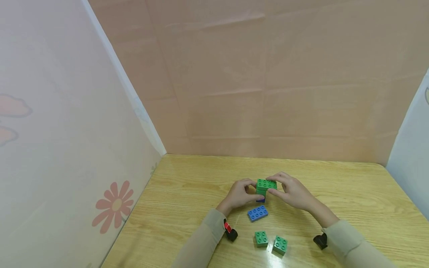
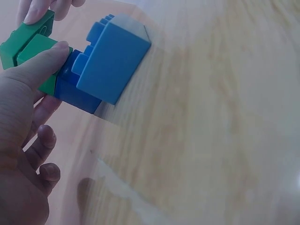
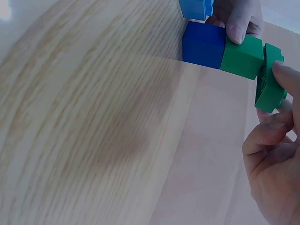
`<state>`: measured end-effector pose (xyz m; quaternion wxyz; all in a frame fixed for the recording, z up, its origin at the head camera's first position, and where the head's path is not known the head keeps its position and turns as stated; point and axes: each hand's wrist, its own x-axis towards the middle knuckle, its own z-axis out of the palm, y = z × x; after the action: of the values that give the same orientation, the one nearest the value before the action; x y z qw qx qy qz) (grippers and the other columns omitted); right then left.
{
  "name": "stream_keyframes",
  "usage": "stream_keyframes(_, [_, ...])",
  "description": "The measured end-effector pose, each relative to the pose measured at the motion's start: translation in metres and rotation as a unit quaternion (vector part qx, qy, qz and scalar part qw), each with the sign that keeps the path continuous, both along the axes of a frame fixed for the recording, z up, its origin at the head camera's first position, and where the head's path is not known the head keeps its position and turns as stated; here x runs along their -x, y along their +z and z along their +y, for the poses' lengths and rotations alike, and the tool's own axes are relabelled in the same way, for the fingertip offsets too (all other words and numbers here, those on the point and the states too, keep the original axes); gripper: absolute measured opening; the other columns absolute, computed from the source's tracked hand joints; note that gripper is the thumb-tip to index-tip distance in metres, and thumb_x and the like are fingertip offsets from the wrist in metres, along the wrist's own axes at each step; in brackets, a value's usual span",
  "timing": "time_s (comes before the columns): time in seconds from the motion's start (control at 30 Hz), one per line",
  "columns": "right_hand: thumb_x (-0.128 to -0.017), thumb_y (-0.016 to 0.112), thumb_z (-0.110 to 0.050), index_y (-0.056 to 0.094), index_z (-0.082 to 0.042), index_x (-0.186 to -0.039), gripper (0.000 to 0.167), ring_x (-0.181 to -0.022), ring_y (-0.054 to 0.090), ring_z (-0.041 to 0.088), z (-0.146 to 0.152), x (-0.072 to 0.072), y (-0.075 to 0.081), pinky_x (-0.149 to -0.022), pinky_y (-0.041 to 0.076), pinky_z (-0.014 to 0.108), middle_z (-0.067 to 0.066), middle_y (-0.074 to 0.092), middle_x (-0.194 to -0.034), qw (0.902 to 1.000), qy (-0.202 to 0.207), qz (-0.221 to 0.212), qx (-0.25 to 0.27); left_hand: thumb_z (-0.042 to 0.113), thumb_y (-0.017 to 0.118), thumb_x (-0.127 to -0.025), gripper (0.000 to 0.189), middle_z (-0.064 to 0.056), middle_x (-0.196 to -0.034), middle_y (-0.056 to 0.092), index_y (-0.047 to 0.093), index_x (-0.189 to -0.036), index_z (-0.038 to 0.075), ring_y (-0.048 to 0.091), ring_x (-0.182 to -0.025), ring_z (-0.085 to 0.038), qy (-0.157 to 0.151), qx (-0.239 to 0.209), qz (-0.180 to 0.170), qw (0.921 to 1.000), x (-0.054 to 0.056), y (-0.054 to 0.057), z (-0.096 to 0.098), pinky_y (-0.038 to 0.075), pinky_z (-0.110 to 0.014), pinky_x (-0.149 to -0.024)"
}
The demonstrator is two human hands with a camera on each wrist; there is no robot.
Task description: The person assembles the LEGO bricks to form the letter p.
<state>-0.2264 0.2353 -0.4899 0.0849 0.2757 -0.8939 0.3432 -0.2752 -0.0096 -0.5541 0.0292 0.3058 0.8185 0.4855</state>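
Stack (image 3: 222, 52) stands upright on tabletop (image 1: 201, 175): sm. green block (image 3: 242, 57) atop dk. blue block (image 3: 202, 45). L hand (image 1: 238, 194) pinches sm. green block btwn thumb & fingers. R hand (image 1: 295, 191) grips long green brick (image 1: 263, 185) by its R end, thumb opp. fingers; brick is over stack top, overhanging to R. Full seating: can't tell. Lt. blue brick (image 1: 257, 213) lies just nearside of stack; 2 loose green blocks (image 1: 261, 239) nearer wearer, side by side, not touching.

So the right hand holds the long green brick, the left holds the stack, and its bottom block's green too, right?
Not quite: the bottom block is dark blue, not green, as the right wrist view shows. The right hand does hold the long green brick, and the left hand the stack.
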Motion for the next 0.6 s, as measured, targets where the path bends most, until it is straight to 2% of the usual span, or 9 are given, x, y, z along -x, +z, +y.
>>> stream_keyframes(0.2, [-0.098, 0.076, -0.025, 0.07, -0.014, -0.129, 0.034, -0.062, 0.04, 0.004, -0.0012, 0.0007, 0.0007, -0.052, 0.039, 0.025, -0.006, 0.064, -0.113, 0.9999, 0.003, 0.011, -0.006, 0.034, 0.088, -0.086, 0.029, 0.019, -0.104, 0.067, 0.077, -0.111, 0.025, 0.057, -0.085, -0.013, -0.001, 0.0, 0.002, 1.0, -0.0009, 0.0014, 0.0, 0.046, -0.021, -0.072])
stream_keyframes(0.43, [-0.099, 0.074, -0.027, 0.07, -0.016, -0.13, 0.033, -0.066, 0.041, 0.005, -0.0016, 0.0014, 0.0043, -0.055, 0.04, 0.026, -0.007, 0.061, -0.11, 0.9997, 0.011, -0.004, -0.02, 0.034, 0.088, -0.086, 0.029, 0.02, -0.104, 0.066, 0.076, -0.112, 0.026, 0.056, -0.085, -0.01, -0.002, 0.003, 0.001, 1.0, -0.0014, 0.0017, -0.0002, 0.046, -0.021, -0.073])
stream_keyframes(0.6, [-0.097, 0.077, -0.023, 0.072, -0.015, -0.129, 0.033, -0.073, 0.047, 0.004, -0.0019, 0.0024, 0.006, -0.06, 0.043, 0.026, -0.007, 0.061, -0.106, 0.9992, 0.016, 0.01, -0.035, 0.034, 0.088, -0.086, 0.029, 0.019, -0.104, 0.067, 0.076, -0.112, 0.026, 0.056, -0.085, -0.008, -0.003, 0.003, -0.001, 1.0, -0.0016, 0.0017, -0.0008, 0.046, -0.021, -0.072])
